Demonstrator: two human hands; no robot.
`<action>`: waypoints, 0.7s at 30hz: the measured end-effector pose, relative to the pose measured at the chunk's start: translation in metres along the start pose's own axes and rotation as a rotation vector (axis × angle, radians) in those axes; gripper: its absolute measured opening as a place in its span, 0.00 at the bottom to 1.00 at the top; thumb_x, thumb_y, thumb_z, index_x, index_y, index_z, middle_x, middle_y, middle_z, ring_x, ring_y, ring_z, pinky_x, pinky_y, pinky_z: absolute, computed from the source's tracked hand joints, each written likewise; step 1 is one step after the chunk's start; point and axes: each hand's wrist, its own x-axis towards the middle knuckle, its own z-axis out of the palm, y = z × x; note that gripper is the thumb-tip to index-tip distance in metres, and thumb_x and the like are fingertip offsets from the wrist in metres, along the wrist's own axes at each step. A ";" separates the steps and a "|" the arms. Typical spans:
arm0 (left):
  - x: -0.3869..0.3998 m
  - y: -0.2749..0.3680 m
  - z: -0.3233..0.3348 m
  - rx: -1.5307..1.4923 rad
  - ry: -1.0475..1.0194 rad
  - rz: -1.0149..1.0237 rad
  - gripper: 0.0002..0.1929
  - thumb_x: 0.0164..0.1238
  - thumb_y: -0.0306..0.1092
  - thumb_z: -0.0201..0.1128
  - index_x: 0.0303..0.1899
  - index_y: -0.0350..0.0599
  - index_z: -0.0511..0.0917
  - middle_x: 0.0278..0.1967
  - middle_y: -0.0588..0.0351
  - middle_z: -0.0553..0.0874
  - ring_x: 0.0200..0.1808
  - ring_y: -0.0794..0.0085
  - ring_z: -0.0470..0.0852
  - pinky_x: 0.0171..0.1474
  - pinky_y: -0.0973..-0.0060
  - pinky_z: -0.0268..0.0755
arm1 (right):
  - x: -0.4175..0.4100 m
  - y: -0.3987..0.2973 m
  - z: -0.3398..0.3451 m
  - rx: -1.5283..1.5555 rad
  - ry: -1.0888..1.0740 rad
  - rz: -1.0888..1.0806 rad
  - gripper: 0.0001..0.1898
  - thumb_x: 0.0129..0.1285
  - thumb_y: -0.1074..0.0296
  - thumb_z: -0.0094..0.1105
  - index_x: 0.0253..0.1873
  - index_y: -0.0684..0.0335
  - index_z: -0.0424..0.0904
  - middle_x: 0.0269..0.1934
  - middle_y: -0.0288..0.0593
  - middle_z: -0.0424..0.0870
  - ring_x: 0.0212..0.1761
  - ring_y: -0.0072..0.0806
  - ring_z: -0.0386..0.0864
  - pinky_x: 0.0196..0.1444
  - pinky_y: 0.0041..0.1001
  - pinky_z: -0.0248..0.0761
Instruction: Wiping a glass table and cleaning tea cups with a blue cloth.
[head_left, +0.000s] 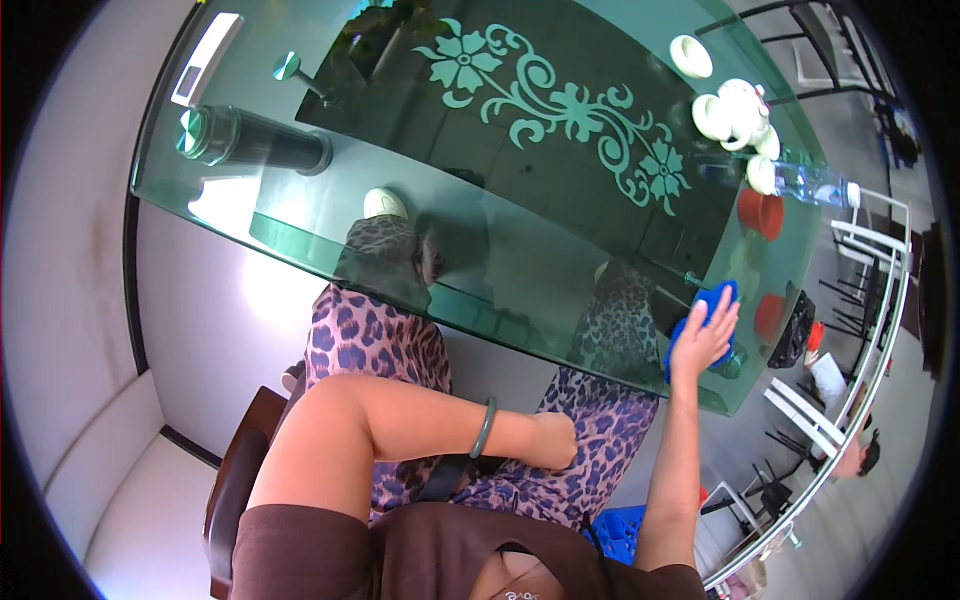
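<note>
My right hand (705, 334) lies flat with spread fingers on a blue cloth (720, 300), pressing it against the glass tabletop (525, 322) near its front right corner. My left hand (553, 441) rests on my thigh, over patterned trousers (600, 435), with its fingers curled in; whether anything is inside them cannot be seen. A green bangle (484, 427) is around the left wrist. Beyond the cloth, a red-brown cup-like container (760, 214) sits near the table's right edge.
White cups and a pot (742, 109) cluster at the far right, with a clear plastic bottle (817, 185) lying beside them. A white device (208, 60) is at the far left. Below the glass stands a thick table leg (274, 140). White railings (892, 330) and a person (851, 454) are off to the right.
</note>
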 end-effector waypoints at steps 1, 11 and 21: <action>0.000 -0.001 0.001 -0.009 0.093 -0.057 0.07 0.51 0.32 0.62 0.27 0.39 0.84 0.32 0.51 0.86 0.33 0.58 0.86 0.34 0.66 0.78 | -0.001 -0.033 -0.007 0.021 -0.033 -0.090 0.30 0.71 0.45 0.41 0.75 0.43 0.54 0.75 0.48 0.51 0.77 0.46 0.47 0.71 0.58 0.38; 0.004 -0.010 0.007 0.089 0.302 -0.199 0.12 0.56 0.36 0.61 0.33 0.38 0.86 0.37 0.49 0.87 0.42 0.57 0.85 0.46 0.58 0.73 | -0.062 -0.235 -0.041 0.253 -0.446 -1.260 0.35 0.54 0.40 0.60 0.69 0.33 0.66 0.73 0.43 0.58 0.75 0.45 0.52 0.68 0.66 0.38; -0.003 -0.007 -0.034 0.002 0.128 -0.111 0.08 0.54 0.35 0.62 0.31 0.43 0.86 0.35 0.55 0.87 0.40 0.66 0.85 0.39 0.69 0.72 | 0.107 -0.308 0.018 0.205 0.016 -0.655 0.32 0.67 0.40 0.47 0.72 0.44 0.60 0.74 0.52 0.55 0.76 0.50 0.49 0.71 0.61 0.34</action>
